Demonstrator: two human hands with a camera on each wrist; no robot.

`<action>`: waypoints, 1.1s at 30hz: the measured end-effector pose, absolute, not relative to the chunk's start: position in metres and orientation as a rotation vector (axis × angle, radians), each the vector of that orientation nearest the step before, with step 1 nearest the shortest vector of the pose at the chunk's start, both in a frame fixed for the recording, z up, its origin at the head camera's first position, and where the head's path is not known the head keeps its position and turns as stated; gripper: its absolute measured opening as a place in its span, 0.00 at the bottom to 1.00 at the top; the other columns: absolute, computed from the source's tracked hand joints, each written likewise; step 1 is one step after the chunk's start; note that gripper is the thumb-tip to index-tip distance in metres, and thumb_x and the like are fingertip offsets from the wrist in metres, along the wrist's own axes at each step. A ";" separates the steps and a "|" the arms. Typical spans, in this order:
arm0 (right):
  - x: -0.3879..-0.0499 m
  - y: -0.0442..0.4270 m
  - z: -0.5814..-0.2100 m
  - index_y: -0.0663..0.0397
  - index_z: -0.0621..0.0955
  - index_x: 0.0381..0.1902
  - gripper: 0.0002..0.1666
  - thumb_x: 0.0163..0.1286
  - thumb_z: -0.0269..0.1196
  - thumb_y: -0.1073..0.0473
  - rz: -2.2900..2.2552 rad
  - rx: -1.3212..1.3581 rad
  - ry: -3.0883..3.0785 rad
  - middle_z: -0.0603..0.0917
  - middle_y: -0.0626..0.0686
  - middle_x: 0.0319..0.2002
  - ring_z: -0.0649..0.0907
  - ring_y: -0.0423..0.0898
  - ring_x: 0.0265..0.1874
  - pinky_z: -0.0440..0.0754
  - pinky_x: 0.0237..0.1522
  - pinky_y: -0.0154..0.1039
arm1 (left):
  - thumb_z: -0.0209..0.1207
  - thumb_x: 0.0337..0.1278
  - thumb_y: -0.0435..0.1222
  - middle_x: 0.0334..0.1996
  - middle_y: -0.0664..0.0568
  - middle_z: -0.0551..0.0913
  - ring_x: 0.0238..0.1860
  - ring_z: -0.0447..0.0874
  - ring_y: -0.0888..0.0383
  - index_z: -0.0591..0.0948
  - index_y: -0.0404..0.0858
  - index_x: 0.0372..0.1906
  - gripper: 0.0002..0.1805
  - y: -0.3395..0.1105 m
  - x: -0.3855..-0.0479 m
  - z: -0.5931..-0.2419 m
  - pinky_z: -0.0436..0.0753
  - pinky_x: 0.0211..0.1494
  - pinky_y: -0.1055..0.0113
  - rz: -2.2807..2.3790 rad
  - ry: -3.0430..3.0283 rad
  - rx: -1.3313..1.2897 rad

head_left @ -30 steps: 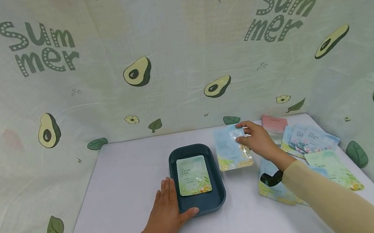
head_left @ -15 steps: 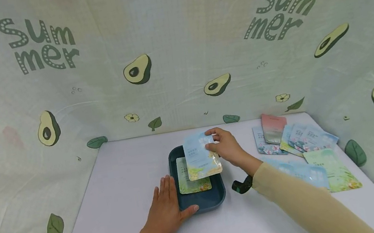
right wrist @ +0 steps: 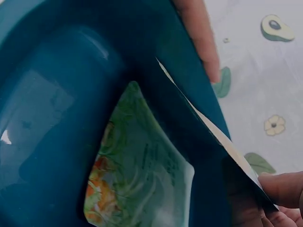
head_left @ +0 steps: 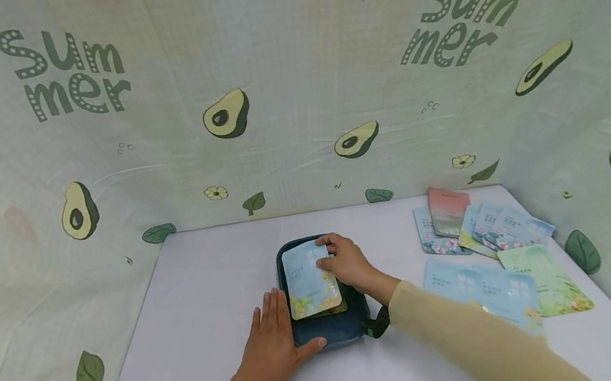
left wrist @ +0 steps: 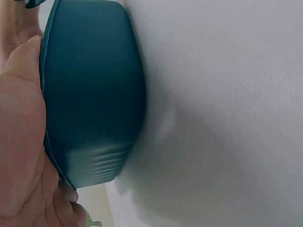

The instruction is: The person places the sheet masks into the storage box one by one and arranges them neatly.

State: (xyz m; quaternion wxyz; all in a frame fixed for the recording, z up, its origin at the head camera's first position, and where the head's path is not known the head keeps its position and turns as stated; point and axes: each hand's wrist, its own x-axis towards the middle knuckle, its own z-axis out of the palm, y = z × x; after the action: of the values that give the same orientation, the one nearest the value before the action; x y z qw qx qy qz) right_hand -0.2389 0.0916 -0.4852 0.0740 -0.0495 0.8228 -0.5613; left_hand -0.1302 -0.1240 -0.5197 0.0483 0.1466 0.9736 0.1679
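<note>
In the head view my right hand (head_left: 351,265) pinches the right edge of a light blue sachet (head_left: 309,279) with yellow flowers, holding it inside the dark teal tray (head_left: 332,334). Beneath it a green sachet (right wrist: 142,165) lies on the tray floor, mostly covered in the head view but plain in the right wrist view. There the blue sachet shows edge-on, tilted near the tray wall. My left hand (head_left: 271,344) rests along the tray's left rim with straight fingers, its thumb over the near corner. The left wrist view shows that palm against the tray's outer wall.
On the table's right lie more sachets: a pink one (head_left: 450,210), a fanned blue group (head_left: 505,224), a green one (head_left: 545,282) and overlapping light blue ones (head_left: 479,286). A printed cloth (head_left: 271,55) hangs behind the white table (head_left: 189,291).
My right hand has carried the blue sachet leftward from beside the tray, then down into it over the green sachet. The left hand has stayed at the tray's rim.
</note>
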 end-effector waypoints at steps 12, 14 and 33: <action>-0.236 0.098 -0.491 0.49 0.77 0.71 0.28 0.75 0.65 0.65 -1.401 -0.330 2.579 0.80 0.65 0.69 0.83 0.60 0.65 0.85 0.59 0.56 | 0.60 0.62 0.71 0.84 0.31 0.51 0.85 0.47 0.36 0.51 0.25 0.83 0.65 -0.123 -0.127 -0.515 0.57 0.82 0.36 0.557 2.952 0.451; -0.237 0.099 -0.491 0.49 0.78 0.70 0.28 0.74 0.66 0.64 -1.365 -0.349 2.620 0.82 0.65 0.66 0.84 0.60 0.62 0.86 0.57 0.55 | 0.60 0.62 0.71 0.83 0.31 0.52 0.85 0.47 0.36 0.52 0.25 0.83 0.65 -0.123 -0.128 -0.516 0.57 0.82 0.36 0.557 2.959 0.455; -0.242 0.097 -0.495 0.49 0.78 0.69 0.29 0.73 0.69 0.62 -1.363 -0.343 2.635 0.84 0.62 0.63 0.87 0.57 0.55 0.88 0.50 0.49 | 0.58 0.62 0.73 0.84 0.31 0.50 0.85 0.46 0.36 0.50 0.25 0.83 0.67 -0.125 -0.130 -0.520 0.59 0.82 0.37 0.592 2.948 0.464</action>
State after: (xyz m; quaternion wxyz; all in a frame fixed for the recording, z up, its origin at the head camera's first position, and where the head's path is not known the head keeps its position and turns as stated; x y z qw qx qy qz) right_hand -0.2424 0.0967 -0.4952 0.0773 -0.1147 0.8797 -0.4550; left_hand -0.1295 -0.1250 -0.5200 0.0495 0.1522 0.9678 0.1942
